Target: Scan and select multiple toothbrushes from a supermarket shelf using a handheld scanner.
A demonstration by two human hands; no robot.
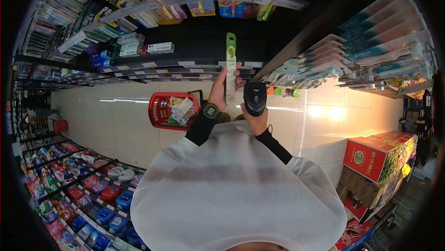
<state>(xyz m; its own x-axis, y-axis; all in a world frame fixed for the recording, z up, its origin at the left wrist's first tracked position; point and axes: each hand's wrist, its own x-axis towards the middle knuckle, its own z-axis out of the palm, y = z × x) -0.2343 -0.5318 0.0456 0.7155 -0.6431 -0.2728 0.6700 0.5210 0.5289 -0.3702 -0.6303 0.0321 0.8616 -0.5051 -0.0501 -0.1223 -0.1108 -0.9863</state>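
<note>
My left hand [218,89] holds a long, narrow, green-topped package [231,60] upright in front of the shelf; it looks like a packaged toothbrush. In my right hand [257,120] is a black handheld barcode scanner [256,99], close to the right of the package's lower end. The scanner's top faces up at me and its handle is hidden. To the left of my left hand, a red plastic shopping basket [153,112] stands on the tiled floor. Several packaged goods [181,110] lie heaped in it.
Before me is a store shelf [201,47] with toothpaste boxes [160,47] and hanging toothbrush packs [231,6]. Clear-packed goods [375,46] hang at right. Red cartons [368,157] stand at lower right. Detergent bottles [111,192] fill a shelf behind left. A person [41,115] is far left.
</note>
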